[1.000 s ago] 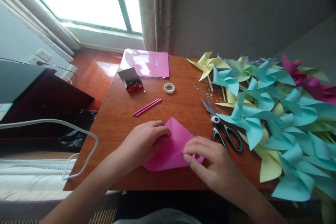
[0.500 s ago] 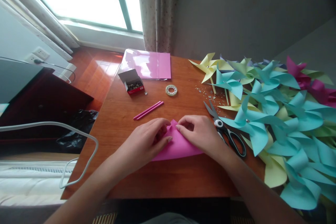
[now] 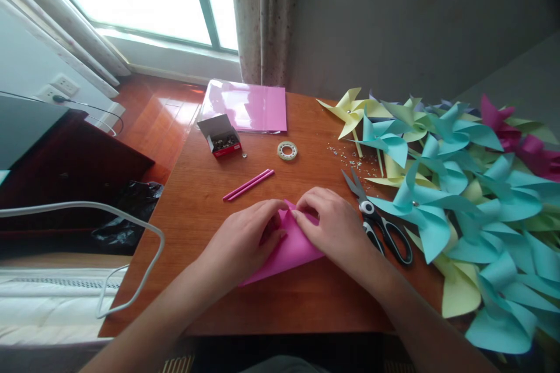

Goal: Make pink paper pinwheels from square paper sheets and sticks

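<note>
Both hands, left (image 3: 242, 239) and right (image 3: 335, 227), pinch the folded pink paper (image 3: 291, 247) at its top corner on the worktop (image 3: 196, 198); scissors (image 3: 376, 218) lie beside. No writing is readable.

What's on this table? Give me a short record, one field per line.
left hand: on the pink paper, pinching its top corner
right hand: on the same corner, fingertips meeting the left's
scissors: shut, right of the right hand
straws: two pink, beyond the left hand
tape: lying flat
box: open
pink sheets: stacked at the far edge
pinwheels: heaped on the right
</note>
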{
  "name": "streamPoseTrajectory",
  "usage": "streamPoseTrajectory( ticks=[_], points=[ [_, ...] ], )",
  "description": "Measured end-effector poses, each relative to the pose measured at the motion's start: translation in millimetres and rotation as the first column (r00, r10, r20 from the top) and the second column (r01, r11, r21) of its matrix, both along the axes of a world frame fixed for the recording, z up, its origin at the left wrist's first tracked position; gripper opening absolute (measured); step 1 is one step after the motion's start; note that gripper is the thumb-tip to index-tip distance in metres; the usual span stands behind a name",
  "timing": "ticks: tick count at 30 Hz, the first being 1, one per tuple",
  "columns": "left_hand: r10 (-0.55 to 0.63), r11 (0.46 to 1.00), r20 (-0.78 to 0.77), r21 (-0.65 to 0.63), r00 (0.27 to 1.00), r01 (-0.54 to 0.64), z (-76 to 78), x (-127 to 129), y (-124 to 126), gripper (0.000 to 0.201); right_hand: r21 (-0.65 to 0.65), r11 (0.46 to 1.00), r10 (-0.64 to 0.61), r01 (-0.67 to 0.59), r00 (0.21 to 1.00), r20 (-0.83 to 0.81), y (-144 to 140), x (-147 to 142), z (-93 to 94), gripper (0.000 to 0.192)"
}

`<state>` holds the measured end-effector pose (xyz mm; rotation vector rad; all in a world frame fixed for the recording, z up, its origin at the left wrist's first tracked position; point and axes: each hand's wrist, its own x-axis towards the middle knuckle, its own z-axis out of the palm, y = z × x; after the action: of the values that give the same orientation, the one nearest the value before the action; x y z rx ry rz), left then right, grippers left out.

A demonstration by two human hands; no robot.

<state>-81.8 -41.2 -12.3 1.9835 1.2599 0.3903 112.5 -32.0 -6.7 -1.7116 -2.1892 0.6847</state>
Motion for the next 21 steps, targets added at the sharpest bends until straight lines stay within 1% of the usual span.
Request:
streamPoseTrajectory(
  ticks=[6, 13, 15, 19, 21],
  points=[
    [0.011, 1.000, 0.011, -0.022, 1.000, -0.011, 3.5, 0.8, 0.9, 0.028, -0.082, 0.996, -0.031, 0.024, 0.997, -0.077, 1.5, -0.5, 4.4, 0.011],
    [0.018, 0.999, 0.024, -0.037, 1.000, -0.017, 5.7, 1.4, 1.8, 0.027, -0.132, 0.991, -0.029, 0.009, 0.987, -0.156, 3.2, -1.1, 5.2, 0.010],
    [0.032, 0.999, 0.043, -0.031, 0.999, -0.031, 5.8, 0.7, 1.7, 0.024, -0.143, 0.990, -0.035, 0.010, 0.985, -0.168, 3.2, -1.4, 6.3, 0.010],
    [0.077, 0.997, 0.108, 0.010, 0.991, -0.079, 6.5, -1.9, 1.7, 0.013, -0.156, 0.988, -0.030, -0.006, 0.974, -0.225, 0.3, 0.3, 10.5, 0.009],
    [0.109, 0.993, 0.134, 0.026, 0.985, -0.114, 7.4, -3.0, 2.0, 0.013, -0.163, 0.986, -0.028, -0.017, 0.963, -0.269, -2.3, 2.0, 13.5, 0.009]
  ],
)
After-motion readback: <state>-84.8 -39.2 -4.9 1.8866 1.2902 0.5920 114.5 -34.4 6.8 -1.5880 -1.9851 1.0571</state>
